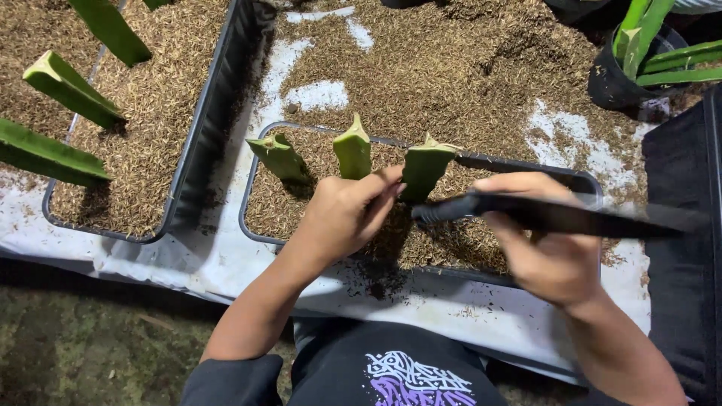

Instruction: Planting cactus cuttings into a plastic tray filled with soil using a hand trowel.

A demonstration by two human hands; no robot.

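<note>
A grey tray filled with brown husk stands in front of me, with three green cactus cuttings upright in it. My left hand is closed around the base of the right cutting, fingers pressed against it. The middle cutting and the left cutting stand free beside it. My right hand grips a long black tool held level, its tip pointing left near the base of the held cutting.
A second, larger tray at the left holds husk and several taller green cuttings. Loose husk covers a white sheet behind. A black pot with green stems stands at the top right. Black fabric lies at the right.
</note>
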